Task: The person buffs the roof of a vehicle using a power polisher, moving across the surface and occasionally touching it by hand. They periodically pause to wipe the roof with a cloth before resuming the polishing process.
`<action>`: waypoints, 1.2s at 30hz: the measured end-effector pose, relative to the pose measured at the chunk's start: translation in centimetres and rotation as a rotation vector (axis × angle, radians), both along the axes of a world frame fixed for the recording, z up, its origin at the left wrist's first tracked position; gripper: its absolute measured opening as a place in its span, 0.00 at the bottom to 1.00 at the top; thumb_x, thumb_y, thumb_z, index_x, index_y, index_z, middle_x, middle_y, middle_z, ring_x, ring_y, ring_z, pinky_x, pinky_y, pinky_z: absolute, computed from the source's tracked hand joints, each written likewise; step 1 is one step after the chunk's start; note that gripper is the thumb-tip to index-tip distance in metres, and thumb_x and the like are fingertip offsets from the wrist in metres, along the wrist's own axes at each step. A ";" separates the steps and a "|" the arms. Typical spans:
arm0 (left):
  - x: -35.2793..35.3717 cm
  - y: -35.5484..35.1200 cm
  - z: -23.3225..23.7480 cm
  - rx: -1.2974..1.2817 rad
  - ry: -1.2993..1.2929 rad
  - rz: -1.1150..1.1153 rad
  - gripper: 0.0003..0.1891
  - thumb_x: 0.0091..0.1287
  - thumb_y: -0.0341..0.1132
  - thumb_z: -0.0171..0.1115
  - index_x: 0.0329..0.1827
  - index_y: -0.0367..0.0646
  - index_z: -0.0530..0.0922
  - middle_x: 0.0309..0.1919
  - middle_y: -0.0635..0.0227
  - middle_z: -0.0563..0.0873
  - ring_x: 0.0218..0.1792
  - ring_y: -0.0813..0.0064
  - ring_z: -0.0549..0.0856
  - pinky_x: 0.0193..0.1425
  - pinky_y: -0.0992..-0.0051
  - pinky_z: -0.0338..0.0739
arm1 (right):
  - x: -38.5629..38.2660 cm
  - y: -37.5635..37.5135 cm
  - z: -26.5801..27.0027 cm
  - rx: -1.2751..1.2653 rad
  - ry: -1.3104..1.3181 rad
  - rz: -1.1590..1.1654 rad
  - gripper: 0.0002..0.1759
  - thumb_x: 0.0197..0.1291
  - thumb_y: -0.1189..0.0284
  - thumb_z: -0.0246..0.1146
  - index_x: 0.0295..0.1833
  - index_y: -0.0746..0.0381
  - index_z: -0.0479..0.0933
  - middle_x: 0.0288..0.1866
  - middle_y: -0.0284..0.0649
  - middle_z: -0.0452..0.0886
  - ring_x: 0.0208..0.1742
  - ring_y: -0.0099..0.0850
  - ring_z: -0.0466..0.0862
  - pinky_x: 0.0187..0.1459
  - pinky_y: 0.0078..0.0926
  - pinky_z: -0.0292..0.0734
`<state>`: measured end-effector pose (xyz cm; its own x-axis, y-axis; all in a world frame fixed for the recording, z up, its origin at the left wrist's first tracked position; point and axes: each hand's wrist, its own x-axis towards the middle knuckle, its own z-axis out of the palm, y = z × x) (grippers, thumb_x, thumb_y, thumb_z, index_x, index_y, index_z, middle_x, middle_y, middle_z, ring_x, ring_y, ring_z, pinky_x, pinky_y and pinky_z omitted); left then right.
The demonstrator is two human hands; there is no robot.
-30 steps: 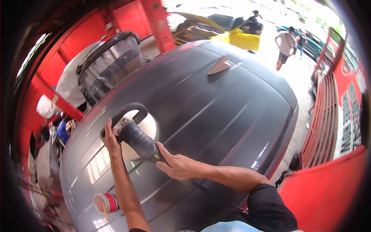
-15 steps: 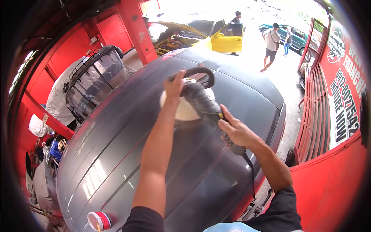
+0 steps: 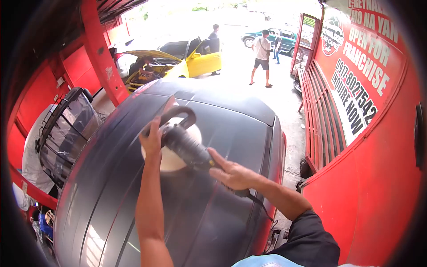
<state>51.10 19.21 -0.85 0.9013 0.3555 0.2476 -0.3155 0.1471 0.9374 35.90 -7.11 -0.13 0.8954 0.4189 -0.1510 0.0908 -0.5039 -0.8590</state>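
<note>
A black corded car polisher [image 3: 189, 146] with a pale round pad [image 3: 171, 162] rests on the dark grey car roof [image 3: 120, 169]. My left hand [image 3: 152, 139] is closed on one side of its looped front handle [image 3: 189, 115]. Farther back, my right hand [image 3: 234, 174] wraps round the rear of the body, thumb along the top. The pad lies against the ribbed roof panel, partly covered by the tool. From the polisher's tail a black cord [image 3: 262, 205] runs over the roof's right side.
To the right are a red slatted bench [image 3: 318, 113] and a red wall [image 3: 351, 200] with a printed sign. A red post [image 3: 103, 58] and a plastic-screened vehicle [image 3: 66, 133] stand left. Ahead are a yellow car [image 3: 202, 58] with its hood up and several people.
My view has swung right, so the surroundings sit farther left. The polisher and both hands appear lower and farther left, with the same grip. The red-and-white tub has left the view.
</note>
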 end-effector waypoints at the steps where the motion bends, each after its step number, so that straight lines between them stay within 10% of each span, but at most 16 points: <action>1: -2.0 1.0 -0.2 0.007 0.010 0.005 0.15 0.69 0.41 0.69 0.44 0.34 0.88 0.32 0.76 0.84 0.32 0.86 0.76 0.32 0.82 0.67 | -1.5 0.4 2.7 0.002 0.203 0.043 0.44 0.75 0.53 0.55 0.85 0.53 0.40 0.66 0.63 0.76 0.64 0.51 0.80 0.67 0.37 0.70; 5: -11.2 3.1 0.5 -0.056 0.001 0.169 0.20 0.71 0.42 0.68 0.53 0.32 0.85 0.40 0.70 0.84 0.38 0.81 0.79 0.41 0.78 0.74 | -6.1 1.9 -0.2 -0.025 -0.070 0.164 0.46 0.74 0.53 0.55 0.85 0.54 0.37 0.63 0.65 0.77 0.60 0.59 0.81 0.64 0.43 0.73; 7: -15.4 6.0 -0.3 -0.004 0.049 0.202 0.21 0.71 0.43 0.67 0.55 0.31 0.83 0.45 0.67 0.84 0.44 0.79 0.79 0.50 0.75 0.75 | -7.9 2.8 -1.0 0.019 -0.181 0.282 0.47 0.74 0.53 0.55 0.85 0.50 0.32 0.43 0.64 0.83 0.45 0.60 0.85 0.51 0.49 0.77; 11: -25.3 9.9 -1.0 -0.005 0.030 0.442 0.26 0.72 0.46 0.65 0.61 0.30 0.79 0.54 0.61 0.82 0.54 0.69 0.81 0.61 0.67 0.74 | -12.2 5.8 1.0 -0.041 0.037 0.431 0.47 0.74 0.55 0.55 0.85 0.48 0.31 0.43 0.64 0.83 0.46 0.60 0.85 0.51 0.50 0.77; 21: -47.6 17.6 -2.9 0.109 0.221 0.924 0.28 0.79 0.50 0.50 0.72 0.37 0.72 0.58 0.65 0.76 0.56 0.70 0.77 0.61 0.73 0.73 | -20.3 13.3 -0.4 0.157 0.094 0.928 0.47 0.76 0.59 0.53 0.85 0.48 0.27 0.39 0.62 0.83 0.42 0.59 0.85 0.51 0.50 0.75; 28: -45.2 10.2 3.3 -0.044 0.285 0.772 0.28 0.76 0.50 0.59 0.69 0.37 0.75 0.63 0.60 0.77 0.62 0.67 0.78 0.68 0.70 0.71 | -18.9 8.9 4.1 0.015 0.093 0.905 0.45 0.76 0.58 0.53 0.85 0.48 0.32 0.43 0.61 0.84 0.43 0.58 0.85 0.53 0.50 0.76; 30: -42.6 10.7 2.4 0.091 0.244 0.646 0.28 0.75 0.47 0.62 0.68 0.33 0.74 0.64 0.59 0.78 0.64 0.66 0.77 0.71 0.66 0.69 | -16.9 6.9 5.5 0.012 0.172 0.870 0.44 0.75 0.56 0.54 0.86 0.48 0.36 0.47 0.57 0.84 0.38 0.50 0.87 0.47 0.45 0.79; 31: -40.3 9.2 2.8 0.090 0.106 0.681 0.23 0.75 0.45 0.63 0.60 0.31 0.80 0.53 0.62 0.83 0.52 0.72 0.80 0.53 0.73 0.75 | -16.2 5.9 7.4 0.002 0.170 0.870 0.44 0.75 0.56 0.54 0.86 0.48 0.36 0.47 0.57 0.84 0.38 0.50 0.87 0.47 0.45 0.79; 34: -34.0 7.5 3.0 -0.032 0.064 0.509 0.24 0.74 0.42 0.63 0.62 0.29 0.78 0.60 0.52 0.82 0.62 0.63 0.81 0.64 0.62 0.79 | -14.5 3.4 11.8 -0.139 0.344 0.718 0.45 0.74 0.56 0.57 0.86 0.48 0.39 0.50 0.52 0.85 0.32 0.37 0.85 0.40 0.36 0.81; 36: -28.5 6.1 2.3 -0.189 -0.025 0.401 0.19 0.71 0.37 0.64 0.56 0.28 0.83 0.52 0.54 0.87 0.52 0.65 0.86 0.58 0.66 0.82 | -13.2 2.0 11.5 -0.131 0.222 0.575 0.45 0.74 0.56 0.57 0.86 0.45 0.38 0.30 0.40 0.78 0.27 0.29 0.81 0.30 0.31 0.80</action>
